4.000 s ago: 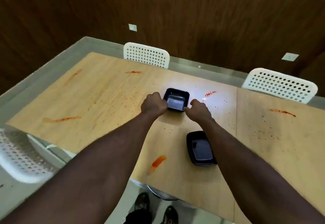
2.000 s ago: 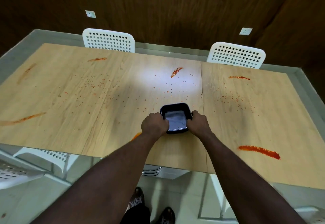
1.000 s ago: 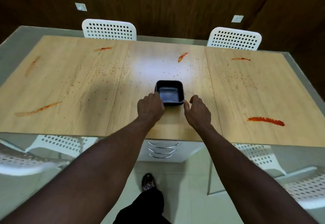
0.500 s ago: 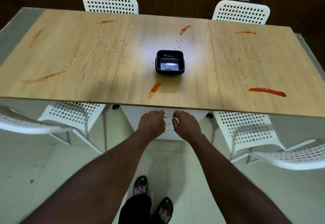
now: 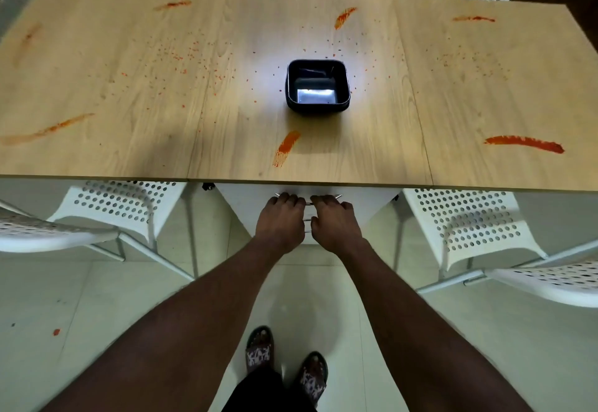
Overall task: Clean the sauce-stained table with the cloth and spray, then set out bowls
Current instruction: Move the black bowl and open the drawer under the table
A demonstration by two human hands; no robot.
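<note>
Two hands curl their fingers over one metal handle below the table edge, mid-frame: left hand, right hand. One black bowl sits upper centre among seven sauce streaks.

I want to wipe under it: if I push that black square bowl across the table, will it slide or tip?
Probably slides: the black bowl is squat with a broad flat bottom, so tipping seems unlikely. It looks empty, so likely light. Its glossy surface may be slippery to grip.
</note>
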